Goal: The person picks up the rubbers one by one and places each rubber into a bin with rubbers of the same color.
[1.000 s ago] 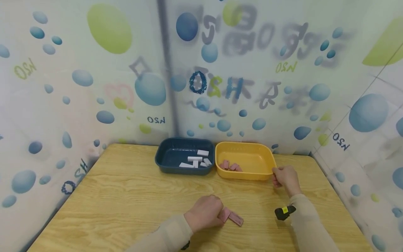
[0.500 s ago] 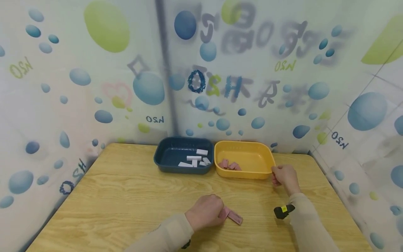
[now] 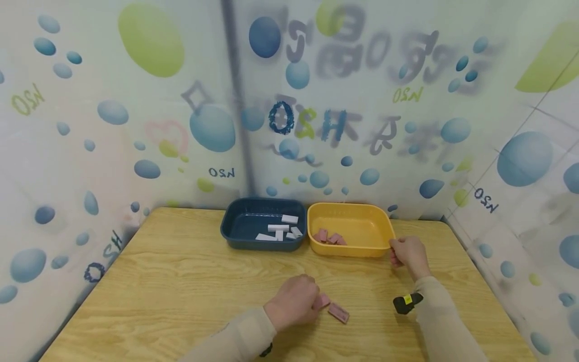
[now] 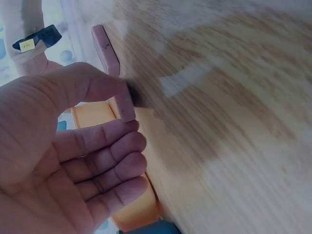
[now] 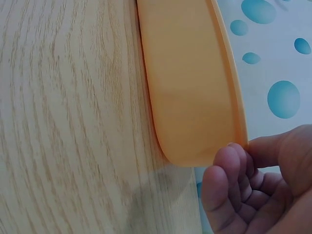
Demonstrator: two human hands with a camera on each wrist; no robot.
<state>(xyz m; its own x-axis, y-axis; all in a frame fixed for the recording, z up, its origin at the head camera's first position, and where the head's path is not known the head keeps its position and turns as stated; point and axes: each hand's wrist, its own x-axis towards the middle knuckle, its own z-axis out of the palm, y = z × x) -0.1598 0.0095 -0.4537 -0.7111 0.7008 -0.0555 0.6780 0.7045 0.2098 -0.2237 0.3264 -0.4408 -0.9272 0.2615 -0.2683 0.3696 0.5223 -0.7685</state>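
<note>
My left hand (image 3: 293,302) is low over the table, pinching a small pink block (image 4: 125,108) between thumb and index finger. The other fingers are loosely bent below it. Just to the right, a second pink block (image 3: 338,312) lies flat on the wood, a narrow gap from the first. At the yellow tray (image 5: 192,83), my right hand (image 3: 410,254) pinches the rim at its right front corner with thumb and curled fingers. Several pink blocks (image 3: 334,238) lie inside the tray's left front corner.
Left of the yellow tray, right beside it, stands a dark blue tray (image 3: 264,245) with several white blocks (image 3: 278,228) in its right half. Both trays stand on the wooden table (image 3: 181,281) near its back edge, before a patterned curtain (image 3: 181,100).
My left hand has shifted slightly up in the head view, and the pink block in it has come apart from the one lying beside it. The right hand keeps its grip on the tray rim.
</note>
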